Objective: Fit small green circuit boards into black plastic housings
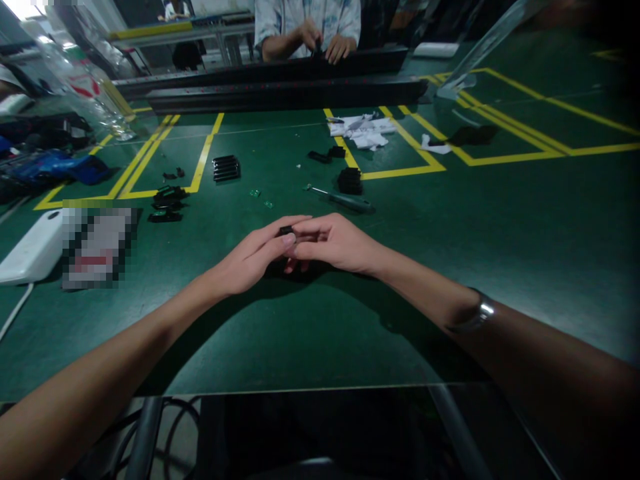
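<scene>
A small black plastic part (286, 231) is pinched between my two hands above the green table, mostly hidden by the fingers. My left hand (255, 257) is closed on its left side, thumb on top. My right hand (337, 243) grips it from the right with thumb and fingers closed. Just beyond my right hand lies a screwdriver (350, 202) with a dark green handle. Behind the screwdriver sits a stack of black parts (350, 181). Two tiny green circuit boards (255, 193) lie past my left hand. Farther left are loose black parts (167, 205) and a neat black row of parts (226, 168).
A white device with a cable (33, 247) and a blurred-out flat object (100, 250) lie at the left. Behind them stands a plastic bottle (95, 93). Crumpled white paper (367, 131) and long black rails (285, 95) lie farther back. Opposite, a co-worker's hands (325, 47) work.
</scene>
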Demonstrator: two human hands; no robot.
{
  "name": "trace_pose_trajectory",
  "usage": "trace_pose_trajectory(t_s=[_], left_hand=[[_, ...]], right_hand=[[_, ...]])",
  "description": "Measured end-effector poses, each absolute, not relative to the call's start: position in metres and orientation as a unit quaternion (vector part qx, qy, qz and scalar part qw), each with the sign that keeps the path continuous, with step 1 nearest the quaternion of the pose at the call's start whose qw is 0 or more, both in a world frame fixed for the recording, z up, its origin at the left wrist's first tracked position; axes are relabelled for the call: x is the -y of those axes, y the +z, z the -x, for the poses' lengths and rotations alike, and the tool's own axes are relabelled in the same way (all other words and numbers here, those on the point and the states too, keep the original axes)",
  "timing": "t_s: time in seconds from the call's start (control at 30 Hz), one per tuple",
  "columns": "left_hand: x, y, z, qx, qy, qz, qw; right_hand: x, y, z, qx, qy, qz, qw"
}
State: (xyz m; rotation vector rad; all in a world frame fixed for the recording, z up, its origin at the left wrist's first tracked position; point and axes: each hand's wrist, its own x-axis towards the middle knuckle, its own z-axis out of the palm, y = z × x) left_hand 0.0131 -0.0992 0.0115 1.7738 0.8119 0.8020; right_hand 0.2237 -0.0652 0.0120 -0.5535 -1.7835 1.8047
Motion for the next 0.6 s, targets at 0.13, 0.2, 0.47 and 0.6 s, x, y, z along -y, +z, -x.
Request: trace_pose_trajectory(t_s=[0.13, 0.2, 0.47, 0.6], left_hand=[[0.0993, 0.0133, -0.0147, -0.333, 0.334, -0.727, 0.499], [0.0994, 0.0139, -0.0156, -0.330, 0.338, -0.725, 0.502], [0.1016, 0.0153, -0.0212, -0.335, 0.345, -0.719, 0.501], [0.1017, 0.0151, -0.0222, -0.337, 0.346, -0.722, 0.496]], right_hand=[[0.0650, 0.0114, -0.2234, 0.661, 0.668, 0.202, 0.276], [0.0653, 0.0123, -0.2234, 0.662, 0.668, 0.203, 0.275], [0.0665, 0.0134, -0.2230, 0.653, 0.671, 0.212, 0.279], [0.0669, 0.0140, -0.2229, 0.655, 0.671, 0.221, 0.270]])
